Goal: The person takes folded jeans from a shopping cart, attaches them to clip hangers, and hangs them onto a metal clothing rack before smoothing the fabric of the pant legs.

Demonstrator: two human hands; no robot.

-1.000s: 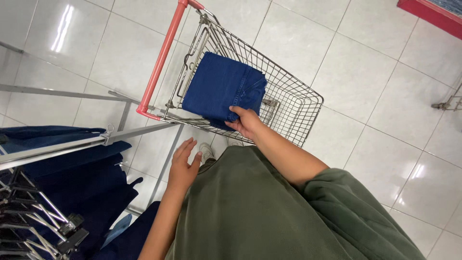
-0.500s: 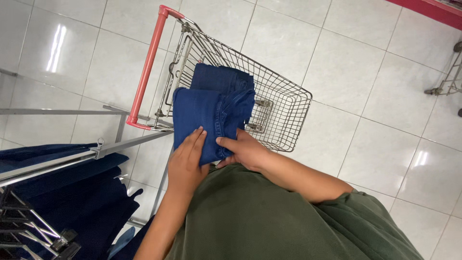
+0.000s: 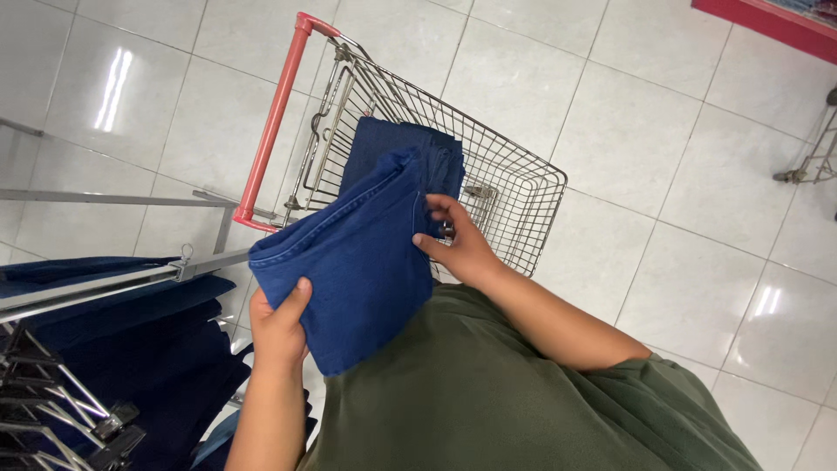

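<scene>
We grip folded jeans w/ both hands: left hand clamps the bottom edge, right hand fingers pinch the side, lifting it above the cart.

No packages, labels, signs or screens show anywhere here (only plain, unmarked surfaces are in sight).

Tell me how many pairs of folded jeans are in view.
2: one pair of jeans is held by the left hand and right hand; the other pair lies in the cart. More may be hidden underneath.
</scene>
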